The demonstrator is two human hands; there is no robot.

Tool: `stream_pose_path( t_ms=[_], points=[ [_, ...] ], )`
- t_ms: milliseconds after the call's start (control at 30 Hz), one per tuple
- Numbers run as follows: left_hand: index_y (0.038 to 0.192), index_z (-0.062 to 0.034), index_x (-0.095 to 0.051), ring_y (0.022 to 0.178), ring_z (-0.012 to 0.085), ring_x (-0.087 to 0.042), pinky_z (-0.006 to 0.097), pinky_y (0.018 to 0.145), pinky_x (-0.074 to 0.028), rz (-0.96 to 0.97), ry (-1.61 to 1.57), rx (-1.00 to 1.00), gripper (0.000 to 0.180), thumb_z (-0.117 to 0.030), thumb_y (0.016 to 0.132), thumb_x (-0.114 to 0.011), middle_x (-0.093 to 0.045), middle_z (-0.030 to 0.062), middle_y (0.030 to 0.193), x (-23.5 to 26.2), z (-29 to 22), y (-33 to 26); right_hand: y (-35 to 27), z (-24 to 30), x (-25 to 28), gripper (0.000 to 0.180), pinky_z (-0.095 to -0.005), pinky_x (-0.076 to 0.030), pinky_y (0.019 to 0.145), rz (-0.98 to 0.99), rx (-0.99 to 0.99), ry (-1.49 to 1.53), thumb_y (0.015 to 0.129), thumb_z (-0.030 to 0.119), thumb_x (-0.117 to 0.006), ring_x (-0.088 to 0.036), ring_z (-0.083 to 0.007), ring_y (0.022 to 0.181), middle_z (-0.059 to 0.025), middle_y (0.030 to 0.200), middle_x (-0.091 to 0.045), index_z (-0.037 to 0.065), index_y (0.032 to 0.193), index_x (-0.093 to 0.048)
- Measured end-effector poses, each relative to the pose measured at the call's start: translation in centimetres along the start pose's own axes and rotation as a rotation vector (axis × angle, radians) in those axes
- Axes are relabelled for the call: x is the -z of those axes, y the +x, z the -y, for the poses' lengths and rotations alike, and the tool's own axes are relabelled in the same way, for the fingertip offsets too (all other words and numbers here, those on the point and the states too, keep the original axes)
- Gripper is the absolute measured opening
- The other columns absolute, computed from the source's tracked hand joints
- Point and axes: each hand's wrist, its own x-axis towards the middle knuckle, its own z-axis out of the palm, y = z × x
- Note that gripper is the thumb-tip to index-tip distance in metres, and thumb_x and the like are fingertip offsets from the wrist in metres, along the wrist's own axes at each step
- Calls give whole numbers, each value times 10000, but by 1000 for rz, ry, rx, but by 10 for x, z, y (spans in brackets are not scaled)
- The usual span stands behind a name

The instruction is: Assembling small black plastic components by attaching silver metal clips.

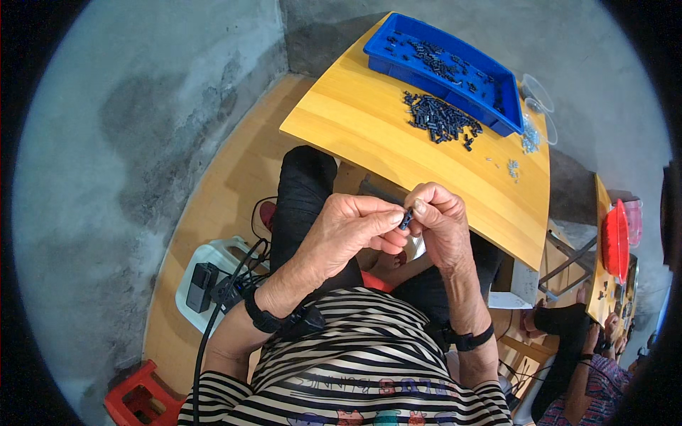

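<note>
Between my two hands, just off the table's near edge, is a small black cylindrical part (406, 219). My left hand (357, 226) pinches it between thumb and fingers. From the other side my right hand (439, 216) is closed, its thumb and forefinger pressed together at the part's upper end; whether they hold a second tiny piece is hidden. A loose pile of similar black parts (442, 118) lies on the yellow table (348, 106) beyond my hands. Behind the pile stands a blue tray (455, 92) with more black parts scattered in it.
Small clear pieces (530, 136) and a few more (513, 169) lie at the table's right, near clear plastic lids (538, 92). A pale stool (190, 284) with black devices and cables stands at my left, a red stool (144, 394) below. Another person (593, 383) sits at the right.
</note>
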Motion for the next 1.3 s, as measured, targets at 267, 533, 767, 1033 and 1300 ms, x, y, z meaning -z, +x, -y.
stream_pose_path(
  t_ms=[267,533,767,1033,1300],
  points=[
    [990,53,-662,695,169,-682,264,640,-577,-8,17,30,206,-119,877,-649,-686,132,819,1,2,2,0,2,2,101,-198,-396,544,5,18,-141,847,122,-688,-490,-45,603,0,726,-622,37,814,-645],
    [916,62,-682,657,148,-669,251,605,-571,-61,174,-64,135,-48,838,-677,-683,130,772,0,8,6,-3,12,-4,86,-218,-430,620,-17,75,-464,847,74,-673,-517,-50,671,15,722,-615,16,799,-633],
    [921,58,-685,642,144,-667,244,595,-568,-98,245,-116,140,-53,836,-679,-682,133,759,1,15,9,-4,8,-7,94,-216,-419,596,-93,81,-520,845,86,-681,-501,-48,643,11,710,-611,18,796,-639],
    [943,70,-672,653,165,-676,249,599,-574,-79,149,-55,174,-70,840,-678,-682,141,772,-1,7,8,-1,5,7,171,-197,-378,515,-36,-80,-157,892,202,-643,-480,-53,567,5,713,-619,43,836,-668],
    [951,65,-670,666,166,-677,252,605,-574,-59,167,-30,169,-64,841,-674,-682,141,785,1,10,8,1,2,8,157,-197,-374,512,-14,-130,-102,886,198,-648,-475,-57,557,9,718,-615,42,865,-652]
  ],
)
